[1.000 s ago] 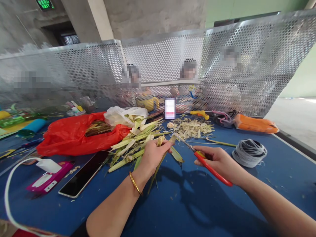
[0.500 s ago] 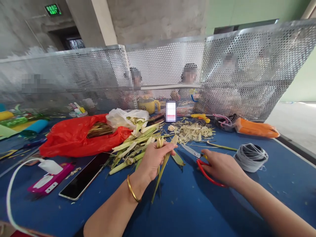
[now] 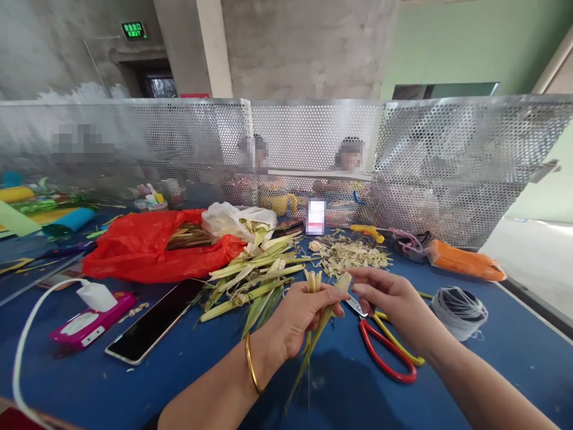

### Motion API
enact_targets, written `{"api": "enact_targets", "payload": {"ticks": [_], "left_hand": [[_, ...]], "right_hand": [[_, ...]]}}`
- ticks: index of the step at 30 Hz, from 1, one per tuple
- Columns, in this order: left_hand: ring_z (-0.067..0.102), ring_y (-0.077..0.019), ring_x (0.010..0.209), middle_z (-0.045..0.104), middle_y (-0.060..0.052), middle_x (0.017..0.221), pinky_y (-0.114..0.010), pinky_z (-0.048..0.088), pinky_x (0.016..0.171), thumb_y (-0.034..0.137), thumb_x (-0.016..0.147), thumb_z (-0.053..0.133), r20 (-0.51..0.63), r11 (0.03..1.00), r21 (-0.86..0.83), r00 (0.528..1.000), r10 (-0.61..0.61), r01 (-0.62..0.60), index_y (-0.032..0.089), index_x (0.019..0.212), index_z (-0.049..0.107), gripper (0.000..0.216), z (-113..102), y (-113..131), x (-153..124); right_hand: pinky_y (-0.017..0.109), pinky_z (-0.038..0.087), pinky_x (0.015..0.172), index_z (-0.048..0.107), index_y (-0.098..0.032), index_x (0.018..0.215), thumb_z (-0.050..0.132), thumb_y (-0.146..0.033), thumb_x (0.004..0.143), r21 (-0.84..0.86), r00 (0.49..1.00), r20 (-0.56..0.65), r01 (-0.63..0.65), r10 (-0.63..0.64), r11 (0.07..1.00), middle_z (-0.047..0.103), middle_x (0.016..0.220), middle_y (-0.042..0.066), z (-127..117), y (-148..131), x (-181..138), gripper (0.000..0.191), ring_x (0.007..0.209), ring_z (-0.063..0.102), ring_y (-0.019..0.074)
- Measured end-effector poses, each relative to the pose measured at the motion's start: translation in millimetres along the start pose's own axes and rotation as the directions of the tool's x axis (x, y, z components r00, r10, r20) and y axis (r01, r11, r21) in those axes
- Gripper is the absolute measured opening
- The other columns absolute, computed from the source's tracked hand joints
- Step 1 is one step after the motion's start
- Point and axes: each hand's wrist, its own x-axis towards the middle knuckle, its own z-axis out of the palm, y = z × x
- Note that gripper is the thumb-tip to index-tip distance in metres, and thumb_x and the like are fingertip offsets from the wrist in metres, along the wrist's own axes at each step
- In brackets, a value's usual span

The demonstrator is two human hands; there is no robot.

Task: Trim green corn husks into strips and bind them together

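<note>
My left hand (image 3: 298,313) is closed around a bundle of green-yellow leaf strips (image 3: 313,325); their tips stick up above my fingers and long ends hang down toward the blue table (image 3: 147,382). My right hand (image 3: 387,298) hovers just right of it, fingers loosely curled with the fingertips touching the top of a strip. The red-handled scissors (image 3: 380,343) lie flat on the table beneath my right wrist, out of my grip. A heap of leaf stalks (image 3: 250,275) lies just behind my left hand.
A red plastic bag (image 3: 143,245) and a white bag (image 3: 233,218) sit at the back left. A tablet (image 3: 152,322), a pink device (image 3: 89,319) with a white charger, a coil of grey cord (image 3: 459,304), leaf trimmings (image 3: 351,251) and an orange pouch (image 3: 463,263) surround me. People sit behind the perforated metal screen (image 3: 313,137).
My right hand laid the scissors down on the table and moved up to the strips. My left hand drew the bundle nearer to me.
</note>
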Motion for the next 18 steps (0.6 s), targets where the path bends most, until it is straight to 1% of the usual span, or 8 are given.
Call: {"api": "enact_targets", "payload": {"ticks": [2, 4, 6, 8, 10, 14, 16, 18], "left_hand": [[0.019, -0.0038, 0.038, 0.042, 0.006, 0.04, -0.027, 0.008, 0.043, 0.041, 0.065, 0.075, 0.015, 1.0, -0.003, 1.0, -0.015, 0.015, 0.016, 0.054, 0.064, 0.029, 0, -2, 1], [0.019, -0.0041, 0.039, 0.041, 0.006, 0.041, -0.026, 0.008, 0.043, 0.041, 0.065, 0.075, 0.032, 1.0, -0.003, 0.999, -0.014, 0.015, 0.016, 0.056, 0.065, 0.029, -1, -4, 1], [0.019, -0.0044, 0.04, 0.044, 0.005, 0.044, -0.027, 0.009, 0.044, 0.045, 0.066, 0.074, 0.058, 1.0, 0.012, 0.998, -0.006, 0.005, 0.015, 0.058, 0.066, 0.032, -3, -6, 2], [0.019, -0.0044, 0.042, 0.049, 0.004, 0.048, -0.027, 0.01, 0.045, 0.051, 0.067, 0.072, 0.093, 0.999, 0.035, 0.996, -0.001, -0.002, 0.014, 0.062, 0.068, 0.038, -3, -6, 2], [0.021, -0.0045, 0.044, 0.05, 0.005, 0.052, -0.025, 0.012, 0.046, 0.052, 0.063, 0.075, 0.128, 0.998, 0.054, 0.992, 0.002, -0.009, 0.014, 0.068, 0.069, 0.039, -3, -6, 1], [0.034, -0.0055, 0.052, 0.053, 0.005, 0.061, -0.022, 0.023, 0.05, 0.038, 0.054, 0.085, 0.181, 0.998, 0.061, 0.983, 0.013, -0.025, 0.015, 0.076, 0.07, 0.034, 1, -7, 1], [0.036, -0.006, 0.054, 0.053, 0.004, 0.063, -0.021, 0.026, 0.052, 0.035, 0.056, 0.084, 0.191, 0.998, 0.064, 0.981, 0.013, -0.026, 0.016, 0.075, 0.069, 0.031, 2, -9, 2], [0.034, -0.006, 0.054, 0.051, 0.005, 0.062, -0.021, 0.027, 0.052, 0.034, 0.058, 0.082, 0.201, 0.996, 0.076, 0.979, 0.021, -0.037, 0.016, 0.073, 0.068, 0.027, 3, -12, 3]], "right_hand": [[0.025, 0.041, 0.052, 0.066, -0.017, 0.093, 0.069, -0.046, 0.073, 0.146, 1.0, 0.004, 0.014, -0.014, 0.989, 0.054, 0.057, -0.004, 9, -11, 6, 0.036, 0.051, 0.049, 0.0103], [0.024, 0.039, 0.051, 0.064, -0.016, 0.077, 0.073, -0.043, 0.069, 0.184, 0.999, -0.001, 0.034, -0.034, 0.982, 0.054, 0.057, -0.004, 15, -15, 9, 0.029, 0.051, 0.047, 0.0088], [0.023, 0.039, 0.051, 0.061, -0.016, 0.069, 0.074, -0.043, 0.069, 0.18, 0.999, -0.025, 0.029, -0.025, 0.983, 0.054, 0.055, -0.004, 17, -15, 10, 0.03, 0.05, 0.046, 0.0088], [0.024, 0.04, 0.051, 0.06, -0.017, 0.066, 0.073, -0.045, 0.069, 0.16, 0.999, -0.039, 0.003, 0.003, 0.987, 0.053, 0.052, -0.004, 15, -11, 10, 0.032, 0.05, 0.047, 0.0093], [0.024, 0.042, 0.051, 0.059, -0.017, 0.064, 0.072, -0.047, 0.069, 0.123, 1.0, -0.026, -0.009, 0.012, 0.992, 0.053, 0.051, -0.004, 13, -9, 9, 0.033, 0.05, 0.048, 0.0099], [0.025, 0.045, 0.053, 0.059, -0.018, 0.065, 0.071, -0.045, 0.071, 0.07, 0.998, 0.057, 0.023, -0.027, 0.997, 0.057, 0.055, -0.003, 11, -9, 7, 0.03, 0.052, 0.052, 0.0109], [0.025, 0.045, 0.053, 0.059, -0.018, 0.067, 0.07, -0.041, 0.071, 0.083, 0.998, 0.06, 0.025, -0.03, 0.996, 0.057, 0.057, -0.004, 13, -9, 6, 0.026, 0.052, 0.053, 0.0109], [0.025, 0.045, 0.053, 0.06, -0.019, 0.076, 0.07, -0.035, 0.071, 0.113, 0.999, 0.04, 0.026, -0.031, 0.993, 0.057, 0.057, -0.005, 16, -8, 6, 0.02, 0.051, 0.054, 0.0109]]}}
